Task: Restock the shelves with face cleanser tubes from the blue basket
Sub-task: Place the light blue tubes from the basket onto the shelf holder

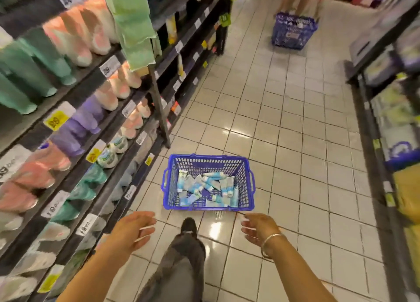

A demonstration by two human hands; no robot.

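Observation:
A blue basket [246,183] stands on the tiled floor in the aisle, just ahead of my foot. Several blue-and-white face cleanser tubes [205,185] lie jumbled in its bottom. My left hand [133,230] hangs low in front of me, near the basket's left corner, fingers relaxed and holding nothing. My right hand [259,230], with a bracelet on the wrist, hovers by the basket's near right corner, fingers loosely curled and empty. Dark shelves [75,97] on the left carry rows of green, pink, purple and white tubes.
My leg and dark shoe [188,226] stand between my hands. A second blue basket [293,32] sits far up the aisle beside another person's legs. More shelving [386,120] with packaged goods lines the right side. White floor tiles run between.

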